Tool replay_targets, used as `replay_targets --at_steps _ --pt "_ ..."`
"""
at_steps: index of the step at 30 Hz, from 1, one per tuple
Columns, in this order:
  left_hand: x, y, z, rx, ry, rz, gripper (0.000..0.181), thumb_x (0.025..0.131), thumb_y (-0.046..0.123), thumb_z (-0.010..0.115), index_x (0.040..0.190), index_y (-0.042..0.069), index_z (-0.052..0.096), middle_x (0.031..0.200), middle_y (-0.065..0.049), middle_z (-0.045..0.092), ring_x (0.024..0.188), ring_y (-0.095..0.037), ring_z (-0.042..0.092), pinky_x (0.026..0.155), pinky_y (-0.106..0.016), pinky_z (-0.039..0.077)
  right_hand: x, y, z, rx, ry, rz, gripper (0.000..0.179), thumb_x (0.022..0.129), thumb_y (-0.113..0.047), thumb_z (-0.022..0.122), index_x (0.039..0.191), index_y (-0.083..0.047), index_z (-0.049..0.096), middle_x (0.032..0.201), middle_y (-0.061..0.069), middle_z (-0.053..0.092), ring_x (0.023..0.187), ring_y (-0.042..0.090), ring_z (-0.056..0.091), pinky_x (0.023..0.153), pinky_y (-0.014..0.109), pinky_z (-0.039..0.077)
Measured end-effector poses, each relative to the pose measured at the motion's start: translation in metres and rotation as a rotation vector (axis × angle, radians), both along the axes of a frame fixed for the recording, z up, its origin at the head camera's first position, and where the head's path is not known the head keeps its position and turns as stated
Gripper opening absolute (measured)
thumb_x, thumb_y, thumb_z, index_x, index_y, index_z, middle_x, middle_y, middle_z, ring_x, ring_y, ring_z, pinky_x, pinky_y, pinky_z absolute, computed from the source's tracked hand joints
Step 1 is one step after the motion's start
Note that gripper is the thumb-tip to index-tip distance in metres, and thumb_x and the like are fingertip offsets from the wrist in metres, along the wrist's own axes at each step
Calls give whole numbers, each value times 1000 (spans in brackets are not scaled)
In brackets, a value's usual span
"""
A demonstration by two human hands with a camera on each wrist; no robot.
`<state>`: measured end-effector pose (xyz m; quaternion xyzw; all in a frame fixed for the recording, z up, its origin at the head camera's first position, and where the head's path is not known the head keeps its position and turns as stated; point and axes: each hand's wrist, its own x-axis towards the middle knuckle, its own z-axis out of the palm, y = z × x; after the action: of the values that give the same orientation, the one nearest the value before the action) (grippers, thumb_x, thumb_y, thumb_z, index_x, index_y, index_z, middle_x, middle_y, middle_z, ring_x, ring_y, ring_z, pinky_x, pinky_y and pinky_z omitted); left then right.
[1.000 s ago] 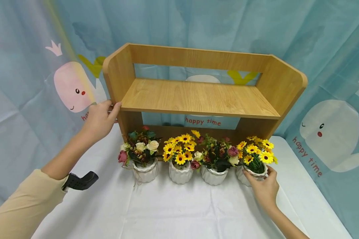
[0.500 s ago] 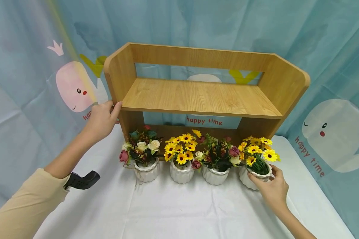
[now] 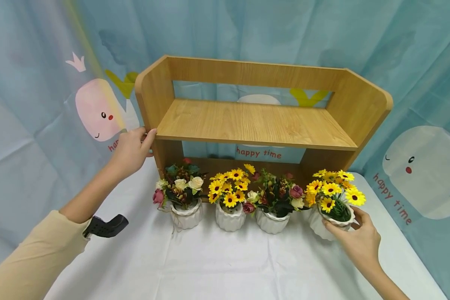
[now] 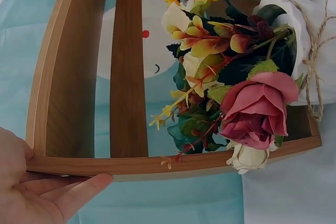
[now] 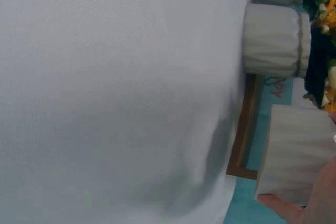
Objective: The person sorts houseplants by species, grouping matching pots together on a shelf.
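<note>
In the head view, my left hand [image 3: 131, 150] grips the left side panel of a two-tier wooden shelf [image 3: 255, 125]. The left wrist view shows its fingers [image 4: 79, 198] on the outer face of that panel. At the right, my right hand [image 3: 361, 239] holds a white pot of yellow artificial sunflowers [image 3: 320, 227] by its rim, thumb in front. This pot tilts and hangs above the cloth, its base showing apart from the table in the right wrist view. To its left stands a pot of mixed artificial flowers [image 3: 272, 223].
Farther left are another sunflower pot [image 3: 230, 219] and a rose pot [image 3: 187, 217] tied with twine, both before the lower tier. A white cloth [image 3: 217, 271] covers the table. Blue printed curtains [image 3: 270, 29] hang behind. A black bracket [image 3: 108, 227] sticks out at the left sleeve.
My right hand has lifted the right sunflower pot and drawn it rightward, tilting it away from its neighbour. My left hand keeps its grip on the shelf.
</note>
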<state>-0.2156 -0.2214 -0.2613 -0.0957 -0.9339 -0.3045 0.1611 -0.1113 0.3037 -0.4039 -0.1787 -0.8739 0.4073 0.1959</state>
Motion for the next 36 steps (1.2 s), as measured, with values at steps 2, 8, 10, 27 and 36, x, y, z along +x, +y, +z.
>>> replay_targets --at_steps 2,8,10,27,36 --pt "0 0 0 3 -1 -2 49 116 30 39 98 -10 59 72 -18 58 80 -47 74 56 -33 50 1 0 4 -1 5 4 90 78 -18 93 150 7 45 146 34 54 124 53 61 64 -3 35" --pt "1 0 0 11 1 -10 50 116 30 39 103 -13 61 79 -24 63 81 -47 75 57 -32 50 5 2 16 13 6 9 89 79 -16 92 151 8 44 148 34 52 124 54 61 64 -3 35" --pt "1 -1 0 10 4 -11 50 116 30 39 103 -13 61 77 -22 63 80 -47 75 57 -32 50 7 3 20 15 -1 12 89 80 -16 92 151 7 44 148 33 52 125 54 60 63 -3 35" --pt "-6 -15 14 -87 -121 -100 55 116 31 41 128 -20 57 95 -32 72 81 -38 78 59 -32 51 12 18 56 78 55 161 87 81 -9 91 150 10 42 140 31 55 87 -30 40 65 2 46" --pt "-5 -14 17 -85 -132 -109 54 116 29 41 129 -20 58 92 -29 74 81 -37 78 63 -31 52 13 14 76 147 139 229 80 78 -7 94 144 5 51 117 -26 52 86 -30 50 67 3 48"
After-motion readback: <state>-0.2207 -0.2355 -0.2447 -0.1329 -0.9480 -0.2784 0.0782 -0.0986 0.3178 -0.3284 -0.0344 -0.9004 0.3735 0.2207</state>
